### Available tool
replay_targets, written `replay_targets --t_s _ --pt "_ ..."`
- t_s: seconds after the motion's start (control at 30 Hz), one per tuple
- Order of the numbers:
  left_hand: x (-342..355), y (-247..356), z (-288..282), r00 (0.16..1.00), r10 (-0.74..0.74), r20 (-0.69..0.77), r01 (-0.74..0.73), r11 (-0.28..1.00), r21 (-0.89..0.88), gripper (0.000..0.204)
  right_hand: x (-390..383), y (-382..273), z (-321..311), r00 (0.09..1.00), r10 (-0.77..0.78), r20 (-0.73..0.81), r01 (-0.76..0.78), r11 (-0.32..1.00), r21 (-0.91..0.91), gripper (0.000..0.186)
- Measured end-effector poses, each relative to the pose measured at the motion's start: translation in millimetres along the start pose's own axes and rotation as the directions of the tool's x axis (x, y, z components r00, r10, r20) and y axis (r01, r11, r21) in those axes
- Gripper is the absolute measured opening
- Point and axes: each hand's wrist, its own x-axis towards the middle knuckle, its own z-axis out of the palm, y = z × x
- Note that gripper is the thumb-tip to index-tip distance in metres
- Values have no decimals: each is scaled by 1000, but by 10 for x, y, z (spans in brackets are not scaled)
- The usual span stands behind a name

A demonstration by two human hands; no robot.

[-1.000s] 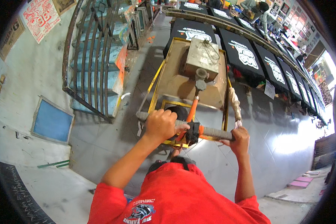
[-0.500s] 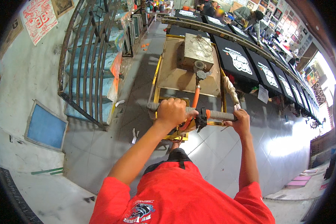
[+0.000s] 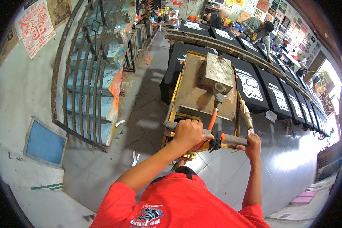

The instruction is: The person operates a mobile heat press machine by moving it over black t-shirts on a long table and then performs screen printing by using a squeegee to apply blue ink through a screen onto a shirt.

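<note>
My left hand [image 3: 188, 133] is closed around the left part of a grey-wrapped crossbar handle [image 3: 231, 138] on a wheeled yellow-framed machine [image 3: 174, 102]. My right hand [image 3: 250, 143] is closed on the right end of the same bar, just below a cream-wrapped hose [image 3: 245, 114]. An orange hose [image 3: 212, 117] runs up from the middle of the bar to a grey fitting [image 3: 219, 97], beneath a dented metal box [image 3: 216, 72] on the machine's wide tan hood [image 3: 192, 93]. A black strapped part [image 3: 216, 142] sits on the bar between my hands.
Railed blue stairs [image 3: 93, 95] stand left beside a wall with posters. A long row of black printed shirts on boards [image 3: 277, 95] runs along the right. Two people [image 3: 256, 28] are behind it. A blue framed screen [image 3: 43, 140] leans at lower left. Paper scraps [image 3: 136, 159] lie on the tiles.
The machine and both my hands have shifted right in view, with my grip kept. The machine's far end now covers more of the nearest shirts. The people behind the row have moved slightly.
</note>
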Motion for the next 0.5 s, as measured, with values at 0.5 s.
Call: replay_targets --t_s 0.5 --pt "219 -263 -84 984 -65 164 83 991 -107 55 680 261 246 993 -61 101 51 994 101 73"
